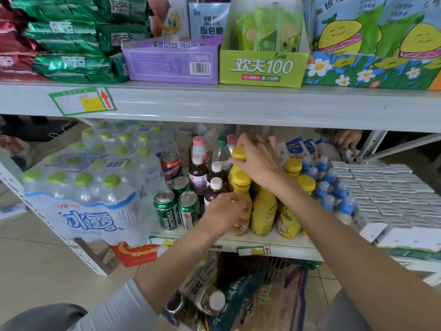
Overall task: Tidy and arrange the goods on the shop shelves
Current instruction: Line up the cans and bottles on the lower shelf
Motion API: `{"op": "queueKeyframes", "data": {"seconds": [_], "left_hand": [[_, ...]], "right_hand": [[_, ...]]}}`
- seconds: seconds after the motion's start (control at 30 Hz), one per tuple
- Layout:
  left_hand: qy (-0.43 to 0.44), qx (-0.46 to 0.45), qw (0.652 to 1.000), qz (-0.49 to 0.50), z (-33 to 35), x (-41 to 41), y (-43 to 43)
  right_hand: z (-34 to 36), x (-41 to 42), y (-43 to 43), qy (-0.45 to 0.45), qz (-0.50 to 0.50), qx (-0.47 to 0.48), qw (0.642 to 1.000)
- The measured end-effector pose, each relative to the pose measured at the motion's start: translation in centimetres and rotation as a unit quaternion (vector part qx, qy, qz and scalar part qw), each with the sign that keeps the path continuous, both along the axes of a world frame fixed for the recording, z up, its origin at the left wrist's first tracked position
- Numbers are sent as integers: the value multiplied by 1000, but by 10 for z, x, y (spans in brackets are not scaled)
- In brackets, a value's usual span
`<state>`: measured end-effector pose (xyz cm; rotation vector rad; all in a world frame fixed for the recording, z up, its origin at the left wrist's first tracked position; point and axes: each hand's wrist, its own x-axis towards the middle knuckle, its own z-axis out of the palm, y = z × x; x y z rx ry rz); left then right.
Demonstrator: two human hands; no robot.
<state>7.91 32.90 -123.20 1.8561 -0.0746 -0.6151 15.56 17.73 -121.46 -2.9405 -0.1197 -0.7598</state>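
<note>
Since the front yellow bottle (241, 187) looks like smooth, full plastic with a glossy wrap, I judge it fairly heavy for its size, stiff under a squeeze, a little slippery and not fragile. It is best taken round the body at label height, not by the cap. That is where the left hand (226, 211) has it, fingers curled round its lower half as it stands on the lower shelf (274, 244). Behind and above that hand, the right hand (257, 163) lies over the cap of the rear yellow bottle (238, 152). Its fingers reach on past the cap and are blurred, so I cannot tell whether it pinches the cap or only rests there. Both bottles stand upright, long axis vertical, caps up, and the printed face of the front one is turned towards the aisle. Just right of the left hand stand more yellow bottles (263, 211), touching one another. To its left are dark tea bottles (198, 173) and green cans (165, 209), close enough to be knocked.
</note>
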Motion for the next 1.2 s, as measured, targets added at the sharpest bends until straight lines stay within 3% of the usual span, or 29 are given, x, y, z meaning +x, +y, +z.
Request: {"op": "queueKeyframes", "data": {"seconds": [0.1,0.27,0.47,0.63,0.77,0.9,1.07,1.2], "left_hand": [[-13,18,1000,-11,-4,2,-7],[-31,33,999,-19,-8,4,-8],[-51,50,997,-24,-8,3,-1],[-61,52,996,-28,-4,0,4],[-86,78,992,-44,1,-3,9],[-124,104,985,-68,1,-5,13],[-141,123,979,-86,-1,-5,13],[-138,128,978,-85,0,-3,14]], "right_hand": [[-5,6,3,39,-13,0,999],[-4,8,-1,113,-27,94,989],[-2,4,-4,130,-12,103,986],[14,4,-19,41,-9,194,980],[23,10,-42,17,-49,187,981],[17,38,-57,111,-55,135,983],[14,63,-60,247,-40,116,961],[8,73,-58,218,-42,94,970]]}}
